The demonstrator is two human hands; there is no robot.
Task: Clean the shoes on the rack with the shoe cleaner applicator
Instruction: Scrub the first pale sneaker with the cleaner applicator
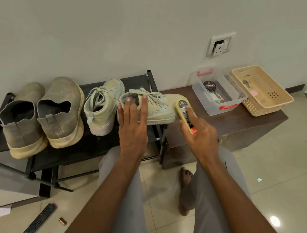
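Matt knit shoes [41,119], glossy floor tiles [293,176]

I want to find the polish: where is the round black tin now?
The round black tin lies inside the clear plastic box, right of the shoes, beside the beige basket.

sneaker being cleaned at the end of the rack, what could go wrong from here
1. The sneaker sticks out past the rack end; only the straight fingers of the left hand steady it, so a hard stroke could tip it.
2. The right hand holds the applicator near its bottom end, so it might slip.
3. The clear box sits close by and could get knocked.
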